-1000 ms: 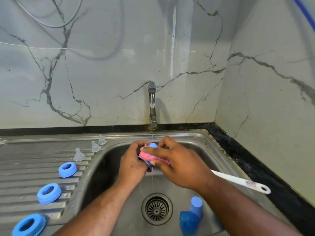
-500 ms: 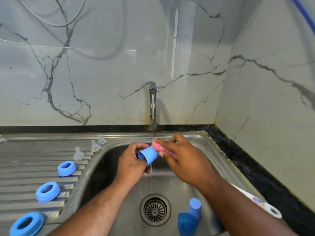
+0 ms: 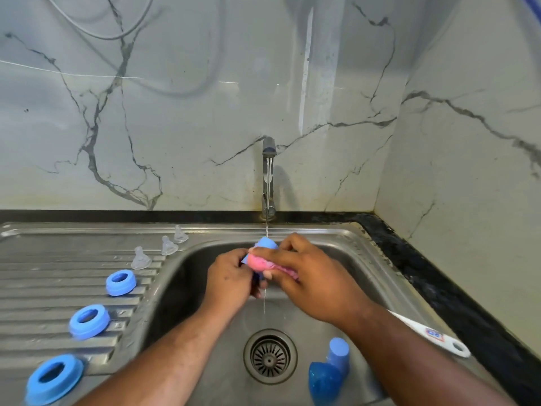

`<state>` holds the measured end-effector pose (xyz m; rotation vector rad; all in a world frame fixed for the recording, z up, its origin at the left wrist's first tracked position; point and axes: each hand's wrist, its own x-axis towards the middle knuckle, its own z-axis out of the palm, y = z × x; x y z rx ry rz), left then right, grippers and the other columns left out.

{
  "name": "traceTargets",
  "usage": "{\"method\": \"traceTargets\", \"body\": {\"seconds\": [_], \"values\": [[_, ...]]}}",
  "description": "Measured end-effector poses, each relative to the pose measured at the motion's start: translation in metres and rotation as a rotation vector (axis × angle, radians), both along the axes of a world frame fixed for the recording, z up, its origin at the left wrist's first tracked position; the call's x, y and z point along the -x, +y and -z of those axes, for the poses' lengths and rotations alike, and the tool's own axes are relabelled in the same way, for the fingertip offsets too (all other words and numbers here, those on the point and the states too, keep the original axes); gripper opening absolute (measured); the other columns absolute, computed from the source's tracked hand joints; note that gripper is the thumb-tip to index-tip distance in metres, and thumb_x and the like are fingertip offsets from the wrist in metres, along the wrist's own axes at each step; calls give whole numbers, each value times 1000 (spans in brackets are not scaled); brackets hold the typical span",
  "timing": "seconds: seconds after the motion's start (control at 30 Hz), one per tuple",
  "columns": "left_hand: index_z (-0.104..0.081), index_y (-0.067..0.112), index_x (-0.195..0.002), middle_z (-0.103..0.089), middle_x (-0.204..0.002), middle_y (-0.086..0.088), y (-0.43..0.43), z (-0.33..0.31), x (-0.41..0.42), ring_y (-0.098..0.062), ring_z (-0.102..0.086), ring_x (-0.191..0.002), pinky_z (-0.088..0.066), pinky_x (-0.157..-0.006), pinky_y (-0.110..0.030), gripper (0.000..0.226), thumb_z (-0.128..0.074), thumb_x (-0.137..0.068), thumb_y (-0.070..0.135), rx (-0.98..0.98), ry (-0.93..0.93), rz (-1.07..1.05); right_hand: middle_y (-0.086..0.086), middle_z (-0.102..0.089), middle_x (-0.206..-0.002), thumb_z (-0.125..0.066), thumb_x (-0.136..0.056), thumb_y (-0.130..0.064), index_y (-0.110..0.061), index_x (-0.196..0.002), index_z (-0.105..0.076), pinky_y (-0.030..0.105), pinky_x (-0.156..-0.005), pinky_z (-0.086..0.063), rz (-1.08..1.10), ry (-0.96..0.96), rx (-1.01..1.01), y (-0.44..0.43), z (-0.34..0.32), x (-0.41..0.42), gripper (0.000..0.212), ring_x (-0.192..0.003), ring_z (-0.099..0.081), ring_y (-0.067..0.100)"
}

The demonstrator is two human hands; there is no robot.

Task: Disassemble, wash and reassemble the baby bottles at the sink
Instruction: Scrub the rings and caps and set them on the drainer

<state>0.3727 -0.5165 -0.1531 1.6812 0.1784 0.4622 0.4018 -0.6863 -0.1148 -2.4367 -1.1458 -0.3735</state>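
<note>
Over the steel sink (image 3: 345, 238), under a thin stream from the tap (image 3: 268, 159), my left hand (image 3: 231, 278) grips a small blue bottle cap (image 3: 267, 243). My right hand (image 3: 316, 276) holds a pink sponge (image 3: 263, 264) pressed against the cap. Three blue screw rings (image 3: 120, 282) (image 3: 89, 320) (image 3: 54, 378) and three clear teats (image 3: 141, 257) (image 3: 168, 246) (image 3: 180, 234) lie on the drainboard to the left. A blue cap (image 3: 339, 357) and a darker blue part (image 3: 325, 382) sit on the basin floor at the right.
A white bottle-brush handle (image 3: 436, 336) rests on the sink's right rim, partly behind my right forearm. The drain strainer (image 3: 270, 356) is in the basin's middle. A black counter edge (image 3: 439, 288) and marble walls close in the right and back.
The pink sponge has moved from the cap's open end down over its side, and the cap has turned more upright under the stream. The parts on the drainboard have not moved.
</note>
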Motion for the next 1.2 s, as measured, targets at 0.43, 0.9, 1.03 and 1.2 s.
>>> {"method": "traceTargets", "body": {"seconds": [0.43, 0.9, 1.03, 1.2], "values": [[-74, 11, -92, -73, -88, -14, 4, 0, -2, -20, -72, -64, -62, -60, -38, 17, -69, -87, -5, 44, 43, -97, -11, -41, -111, -46, -104, -48, -55, -145, -43, 25, -75, -50, 175, -32, -49, -6, 1, -7, 41, -89, -54, 8], [-73, 19, -90, -75, -81, 6, 0, -5, 4, 0, -68, -74, -51, -68, -13, 18, -75, -81, 4, -238, -113, -171, -16, -41, -110, -48, -102, -49, -59, -143, -41, 20, -71, -45, -15, -23, -13, 4, 1, 7, 42, -91, -53, 5], [-71, 6, -104, -75, -75, -12, -2, -6, 6, -24, -72, -64, -57, -56, -31, 12, -61, -99, 9, 22, 26, 35, -17, -42, -110, -50, -102, -48, -64, -142, -38, 28, -77, -52, -2, -4, -21, 2, 4, 0, 45, -93, -53, 5], [-74, 10, -95, -74, -83, -11, -1, -2, 1, -22, -72, -66, -58, -55, -30, 11, -72, -89, 1, -10, 65, -33, -14, -39, -109, -47, -104, -47, -55, -144, -44, 23, -76, -45, 187, 10, -35, -5, 5, -10, 41, -90, -51, 5]]}}
